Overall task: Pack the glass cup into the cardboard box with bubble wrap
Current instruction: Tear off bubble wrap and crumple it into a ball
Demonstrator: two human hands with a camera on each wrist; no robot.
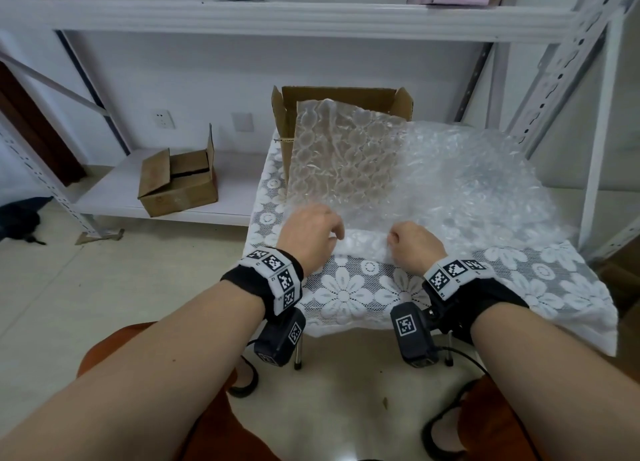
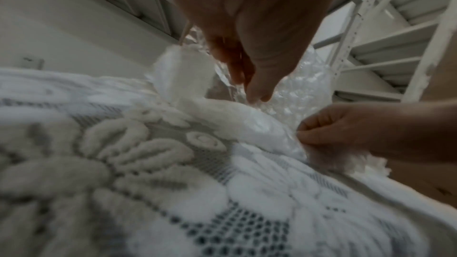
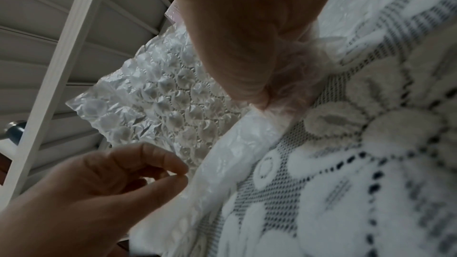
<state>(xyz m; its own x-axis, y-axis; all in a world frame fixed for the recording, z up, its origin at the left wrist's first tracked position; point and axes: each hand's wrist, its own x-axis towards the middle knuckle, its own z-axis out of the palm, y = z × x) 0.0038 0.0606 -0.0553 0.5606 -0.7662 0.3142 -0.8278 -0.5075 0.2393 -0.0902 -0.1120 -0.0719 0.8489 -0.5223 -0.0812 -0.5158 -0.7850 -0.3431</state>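
Note:
No glass cup shows in any view. An open cardboard box point(image 1: 346, 95) stands at the back of the lace-covered table point(image 1: 346, 294). A large-bubble sheet point(image 1: 339, 155) leans against the box front. A fine bubble wrap sheet point(image 1: 478, 183) spreads over the table's right half, its near edge rolled into a white band point(image 1: 365, 244). My left hand point(image 1: 336, 233) has curled fingers, and thumb and forefinger point(image 3: 184, 173) meet at that rolled edge. My right hand point(image 1: 394, 235) grips the same edge, with wrap bunched in its fingers point(image 3: 267, 103).
A white metal rack surrounds the table, with an upright point(image 1: 561, 62) close on the right. A second small cardboard box point(image 1: 176, 183) sits on the low shelf to the left. The table's near edge point(image 1: 346, 325) hangs just above my knees.

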